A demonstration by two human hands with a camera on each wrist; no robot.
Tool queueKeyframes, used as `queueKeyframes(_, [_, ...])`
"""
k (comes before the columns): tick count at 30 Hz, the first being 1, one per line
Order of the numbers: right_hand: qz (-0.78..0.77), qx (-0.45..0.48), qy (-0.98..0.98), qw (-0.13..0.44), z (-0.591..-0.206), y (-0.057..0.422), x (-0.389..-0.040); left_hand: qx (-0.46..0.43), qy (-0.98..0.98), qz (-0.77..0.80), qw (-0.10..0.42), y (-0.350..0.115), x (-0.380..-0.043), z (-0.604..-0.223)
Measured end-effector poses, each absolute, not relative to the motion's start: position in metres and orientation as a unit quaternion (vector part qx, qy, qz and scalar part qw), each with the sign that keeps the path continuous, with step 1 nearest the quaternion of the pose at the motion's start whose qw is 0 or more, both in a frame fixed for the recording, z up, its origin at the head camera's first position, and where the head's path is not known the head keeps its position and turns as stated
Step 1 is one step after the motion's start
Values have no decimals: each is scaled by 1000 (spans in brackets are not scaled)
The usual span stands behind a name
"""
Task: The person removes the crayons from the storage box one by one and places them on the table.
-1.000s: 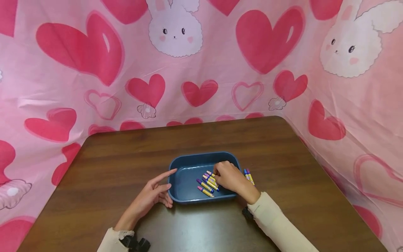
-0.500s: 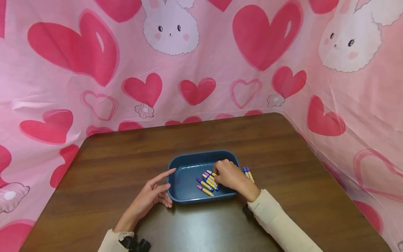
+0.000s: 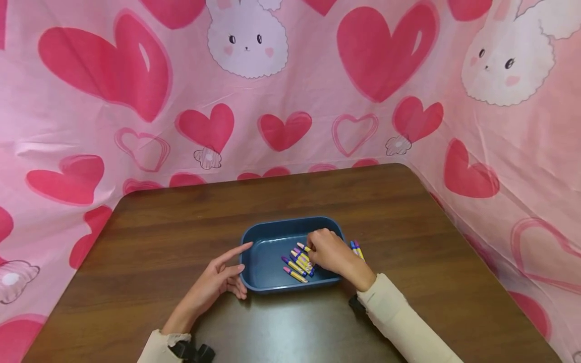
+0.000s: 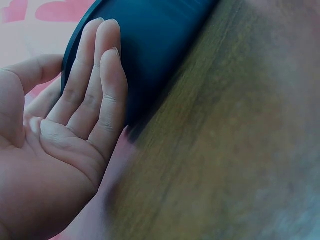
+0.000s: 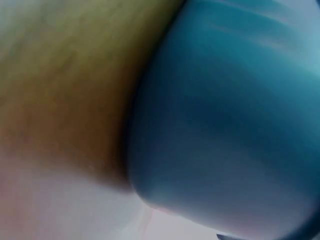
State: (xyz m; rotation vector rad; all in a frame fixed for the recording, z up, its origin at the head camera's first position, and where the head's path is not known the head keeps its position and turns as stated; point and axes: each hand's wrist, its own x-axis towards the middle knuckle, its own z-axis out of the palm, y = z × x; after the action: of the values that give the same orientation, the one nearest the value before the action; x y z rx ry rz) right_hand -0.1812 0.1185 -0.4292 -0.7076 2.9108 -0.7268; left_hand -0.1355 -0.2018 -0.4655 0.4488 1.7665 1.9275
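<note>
A dark blue rectangular tray stands on the brown table. Several crayons with yellow wrappers and purple, pink or blue ends lie side by side in its right half. My right hand reaches inside over them, fingers curled at a pale-tipped crayon that juts out to the left; the hand hides its other end. Against the tray's left end rests my left hand, its index finger extended over the rim. The left wrist view shows its fingers nearly straight along the outer wall. The right wrist view shows only the tray's outside.
Two more crayons lie on the table just right of the tray. Pink cloth with hearts and rabbits hangs behind the table and along its sides. Dark wrist-worn devices sit at the sleeves.
The head view has shifted slightly. Both hands keep nearly the same place at the tray, and the crayons lie much as before.
</note>
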Motion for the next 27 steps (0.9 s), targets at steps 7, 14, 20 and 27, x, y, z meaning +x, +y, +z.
queueKeyframes(7, [-242, -232, 942, 3, -416, 122, -181, 168, 643, 707, 244, -203, -136, -466])
queueKeyframes(14, [-250, -219, 943, -1, -406, 127, -175, 162, 640, 709, 248, -202, -136, -466])
queueKeyframes(20, [-266, -201, 943, -15, -400, 133, -165, 158, 638, 712, 248, -202, -136, -466])
queueKeyframes(27, [-296, -188, 936, -42, -393, 146, -155, 164, 635, 712, 250, -203, -137, -467])
